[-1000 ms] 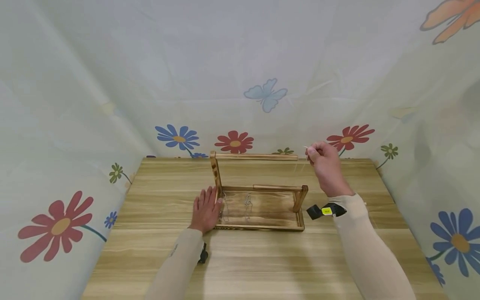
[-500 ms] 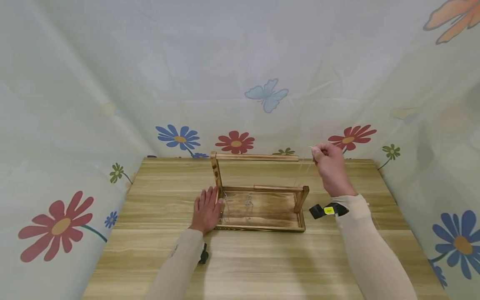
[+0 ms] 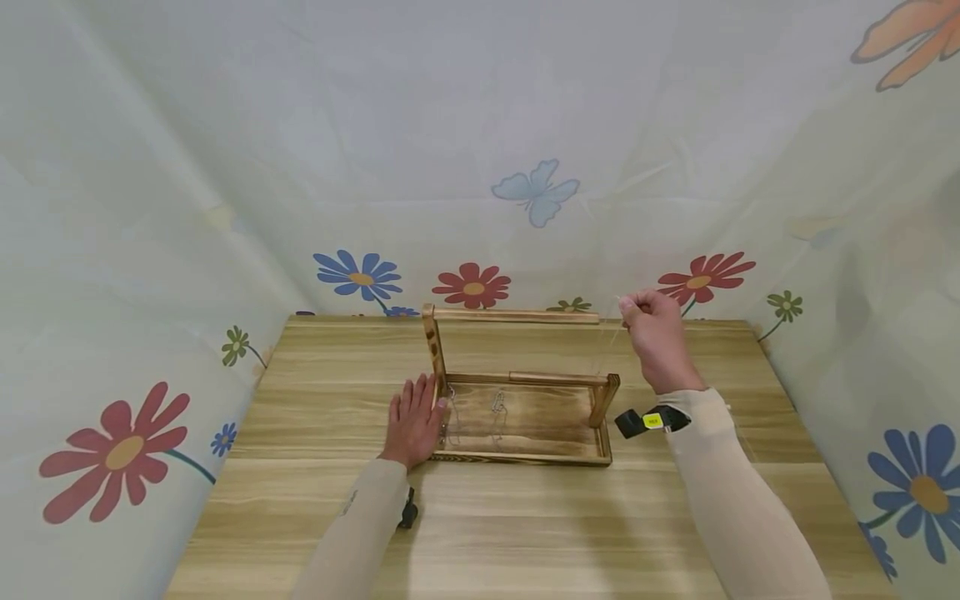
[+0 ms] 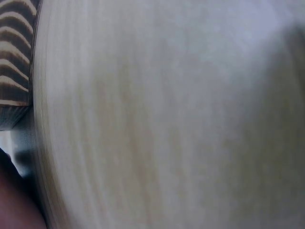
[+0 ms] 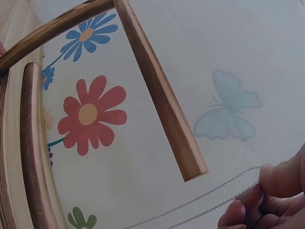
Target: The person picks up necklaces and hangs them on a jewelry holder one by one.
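Note:
A wooden jewelry stand (image 3: 525,459) with a shallow tray base, an upright post and two horizontal bars rests on the table. My left hand (image 3: 412,419) lies with straight fingers against the stand's left end. Between thumb and fingers, my right hand (image 5: 274,195) pinches a thin silver chain necklace (image 5: 205,192), whose two strands hang down in a loop. That hand is to the right of the upper bar (image 5: 164,102), apart from its free end. The lower bar (image 3: 555,377) sits below, its inner end free. Other fine chains (image 3: 498,404) are in or over the tray.
The wood-grain table (image 3: 510,533) extends around the stand. A pale curtain (image 3: 420,125) printed with flowers and a butterfly rises behind the table and along both sides. Black wrist cameras (image 3: 652,421) are strapped to both wrists.
My right hand has shifted slightly right, away from the upper bar's end, then a little back left, still pinching the necklace. My left hand and the stand stay in place.

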A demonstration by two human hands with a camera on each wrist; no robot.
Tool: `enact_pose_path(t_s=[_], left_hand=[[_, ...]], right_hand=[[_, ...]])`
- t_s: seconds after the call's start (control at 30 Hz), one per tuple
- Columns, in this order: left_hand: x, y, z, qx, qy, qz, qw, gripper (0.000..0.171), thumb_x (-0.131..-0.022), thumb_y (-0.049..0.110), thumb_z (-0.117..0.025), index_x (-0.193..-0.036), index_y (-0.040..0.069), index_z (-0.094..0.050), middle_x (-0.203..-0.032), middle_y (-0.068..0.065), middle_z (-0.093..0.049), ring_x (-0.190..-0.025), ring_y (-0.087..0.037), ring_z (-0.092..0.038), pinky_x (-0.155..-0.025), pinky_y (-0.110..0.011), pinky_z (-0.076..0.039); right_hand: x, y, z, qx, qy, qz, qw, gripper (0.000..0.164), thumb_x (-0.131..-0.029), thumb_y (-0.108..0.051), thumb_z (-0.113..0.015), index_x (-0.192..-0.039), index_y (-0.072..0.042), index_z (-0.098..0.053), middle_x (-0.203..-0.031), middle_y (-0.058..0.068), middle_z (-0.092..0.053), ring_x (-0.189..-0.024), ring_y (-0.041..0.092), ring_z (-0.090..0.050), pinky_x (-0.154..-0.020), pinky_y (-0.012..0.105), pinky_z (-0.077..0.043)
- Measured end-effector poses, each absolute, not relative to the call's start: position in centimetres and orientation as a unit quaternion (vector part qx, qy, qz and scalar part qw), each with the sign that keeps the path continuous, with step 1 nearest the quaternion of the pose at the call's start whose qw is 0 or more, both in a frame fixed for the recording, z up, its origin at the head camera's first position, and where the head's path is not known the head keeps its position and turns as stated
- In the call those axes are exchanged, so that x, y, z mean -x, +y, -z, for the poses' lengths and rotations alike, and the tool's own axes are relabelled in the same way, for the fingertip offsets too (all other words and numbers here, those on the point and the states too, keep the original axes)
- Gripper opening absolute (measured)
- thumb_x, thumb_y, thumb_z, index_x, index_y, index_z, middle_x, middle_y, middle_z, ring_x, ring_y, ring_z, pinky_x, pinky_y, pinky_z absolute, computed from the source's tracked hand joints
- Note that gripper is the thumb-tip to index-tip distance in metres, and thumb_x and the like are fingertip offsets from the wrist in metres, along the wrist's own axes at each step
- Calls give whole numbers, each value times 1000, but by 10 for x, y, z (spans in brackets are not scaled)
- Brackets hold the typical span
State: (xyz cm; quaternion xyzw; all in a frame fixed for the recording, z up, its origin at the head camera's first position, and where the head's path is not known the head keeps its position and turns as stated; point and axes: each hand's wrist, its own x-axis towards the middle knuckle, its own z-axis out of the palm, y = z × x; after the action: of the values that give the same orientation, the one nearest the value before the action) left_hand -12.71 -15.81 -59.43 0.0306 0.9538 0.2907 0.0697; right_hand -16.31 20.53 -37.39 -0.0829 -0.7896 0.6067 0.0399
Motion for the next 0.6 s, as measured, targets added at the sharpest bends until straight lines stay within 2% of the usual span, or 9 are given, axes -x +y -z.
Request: enact_pose_path(t_s=[0.33, 0.47, 0.6], left_hand=[[129, -159, 597, -33, 949, -307, 64, 63, -114, 40, -27, -169, 12, -14, -177, -15, -11, -164, -41, -1, -129, -62, 4], [129, -159, 598, -34, 951, -302, 63, 63, -115, 41, -27, -169, 13, -14, -177, -14, -12, -164, -41, -2, -130, -62, 2], [128, -159, 597, -35, 955, -286, 65, 63, -115, 43, -26, -169, 13, -12, -177, -13, -12, -165, -40, -3, -130, -62, -1]], right_hand=[[166, 199, 378, 81, -797, -598, 30, 25, -112, -18, -48, -107, 4, -57, -90, 0, -49, -82, 15, -45, -73, 28, -39], [167, 196, 380, 80, -792, -604, 26, 24, -111, -17, -48, -106, 5, -56, -90, 0, -49, -85, 14, -45, -75, 29, -38], [167, 195, 381, 76, -790, -608, 22, 23, -112, -17, -47, -101, 1, -56, -88, 1, -49, -81, 15, -44, -72, 29, -38]])
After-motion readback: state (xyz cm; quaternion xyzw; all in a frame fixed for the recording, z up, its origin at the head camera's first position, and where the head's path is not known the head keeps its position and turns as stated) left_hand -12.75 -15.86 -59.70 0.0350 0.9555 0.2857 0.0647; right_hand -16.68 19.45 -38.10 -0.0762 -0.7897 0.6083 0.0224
